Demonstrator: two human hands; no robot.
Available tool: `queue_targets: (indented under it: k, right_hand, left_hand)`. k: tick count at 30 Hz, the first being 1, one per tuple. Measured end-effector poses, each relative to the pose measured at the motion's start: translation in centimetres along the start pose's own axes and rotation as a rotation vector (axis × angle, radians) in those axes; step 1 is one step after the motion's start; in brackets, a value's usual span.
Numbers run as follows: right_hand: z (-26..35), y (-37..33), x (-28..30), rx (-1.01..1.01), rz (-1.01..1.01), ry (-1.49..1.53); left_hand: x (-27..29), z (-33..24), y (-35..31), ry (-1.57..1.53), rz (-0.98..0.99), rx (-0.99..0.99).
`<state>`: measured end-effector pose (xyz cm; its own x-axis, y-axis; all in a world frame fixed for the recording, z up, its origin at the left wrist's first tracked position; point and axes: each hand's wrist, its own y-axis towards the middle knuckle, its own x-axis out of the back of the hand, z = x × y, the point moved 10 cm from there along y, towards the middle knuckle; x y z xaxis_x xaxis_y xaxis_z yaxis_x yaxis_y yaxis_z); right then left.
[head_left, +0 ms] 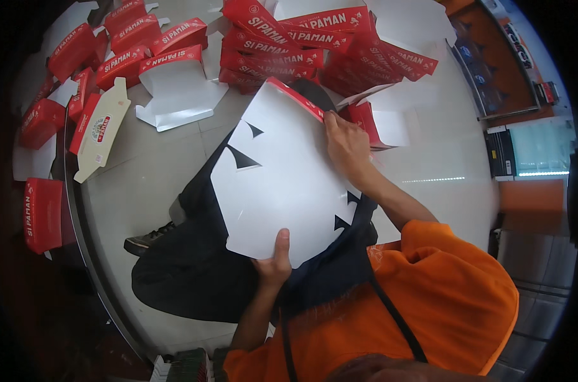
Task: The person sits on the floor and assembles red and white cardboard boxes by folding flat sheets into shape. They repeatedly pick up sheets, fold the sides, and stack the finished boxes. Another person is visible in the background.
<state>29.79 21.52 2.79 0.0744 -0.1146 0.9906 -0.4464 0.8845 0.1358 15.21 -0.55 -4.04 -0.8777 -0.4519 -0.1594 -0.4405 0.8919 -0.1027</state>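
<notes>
Pale tiled floor (438,200); at right, 1 orange panel (532,198) (plain-faced) below a greenish panel (542,146).

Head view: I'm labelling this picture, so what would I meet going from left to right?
Lone red box at lower left → red box with a cream panel → open white-lined box → left hand → right hand → right orange sleeve.

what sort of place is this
Probably the floor of a small food shop or its packing area, though that is a guess: many red boxes lie about on the tiled floor, a flat box blank is in hand, and a metal unit stands at right.
</notes>
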Motion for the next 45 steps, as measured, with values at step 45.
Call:
queue_targets:
  k: [45]
  right_hand:
    - [-4.4,0.7,8.1,-0.220,0.434,0.583]
  left_hand:
    - [-1.8,2.1,3.2,-0.125,-0.309,0.190]
